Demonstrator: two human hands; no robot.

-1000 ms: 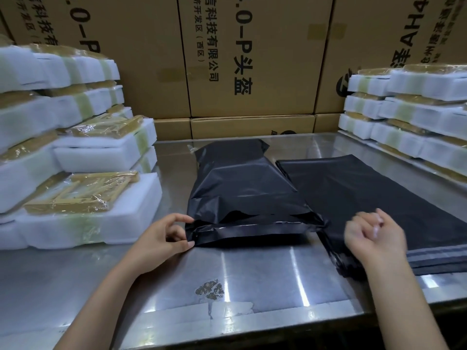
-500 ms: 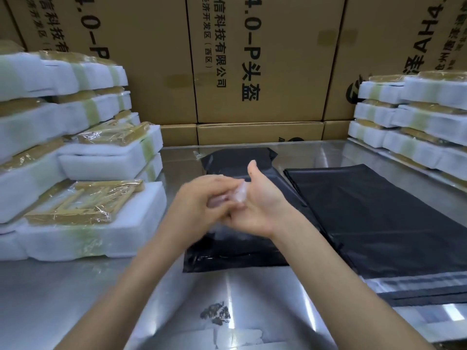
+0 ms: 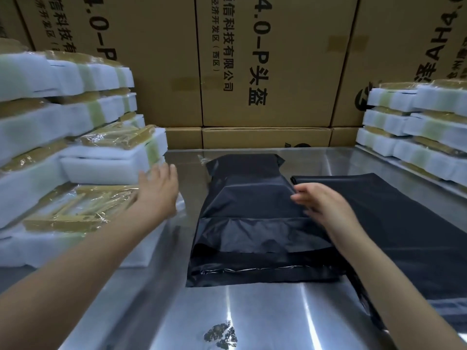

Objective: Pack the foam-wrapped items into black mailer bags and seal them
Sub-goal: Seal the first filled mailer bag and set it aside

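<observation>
Already the left hand (image 3: 158,190), fingers spread and empty, reaches toward the foam-wrapped item (image 3: 75,210) just left; right hand (image 3: 319,200) rests flat on the filled mailer bag (image 3: 252,223).

Bare steel table (image 3: 265,317) open along near edge, also narrow lane between foam-wrapped stack at left (image 3: 75,170) and filled black mailer bag (image 3: 252,223) at centre. Left hand (image 3: 158,190) fills far end of that lane. Flat mailer bags (image 3: 404,223) cover right side. Second foam stack (image 3: 417,130) blocks far right. Cardboard boxes (image 3: 265,72) wall off rear.
</observation>
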